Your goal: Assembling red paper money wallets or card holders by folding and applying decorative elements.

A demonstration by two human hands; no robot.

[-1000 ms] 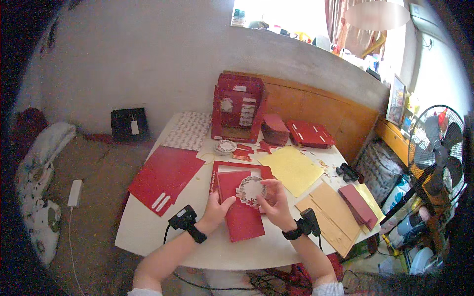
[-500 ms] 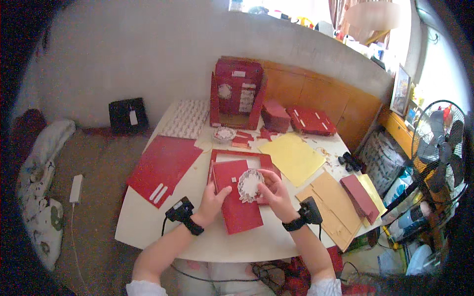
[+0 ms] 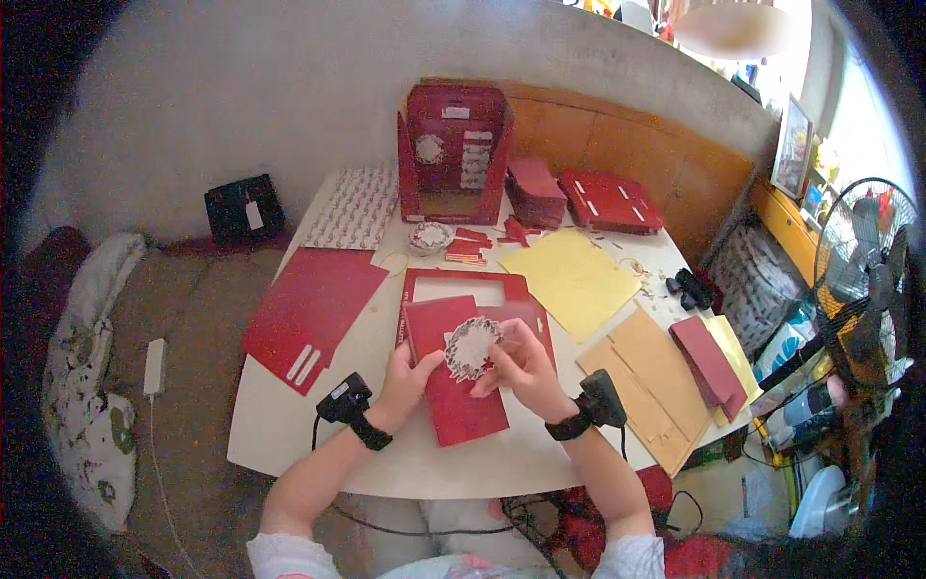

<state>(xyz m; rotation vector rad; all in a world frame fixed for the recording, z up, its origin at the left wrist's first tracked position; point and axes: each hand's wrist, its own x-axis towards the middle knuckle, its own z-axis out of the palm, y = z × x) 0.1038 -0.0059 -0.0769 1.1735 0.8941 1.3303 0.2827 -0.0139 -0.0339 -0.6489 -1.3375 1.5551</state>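
White table [image 3: 289, 425], grey wall [image 3: 241, 87], standing fan [image 3: 863, 280]

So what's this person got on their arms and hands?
Both hands are bare, no gloves. The left hand and right hand each have a black wrist strap carrying a small black boxy device; a thin black cable trails from the left one. White short sleeves show at the shoulders.

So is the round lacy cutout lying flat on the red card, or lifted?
Lifted: both hands, left hand and right hand, hold the cutout above the red card.
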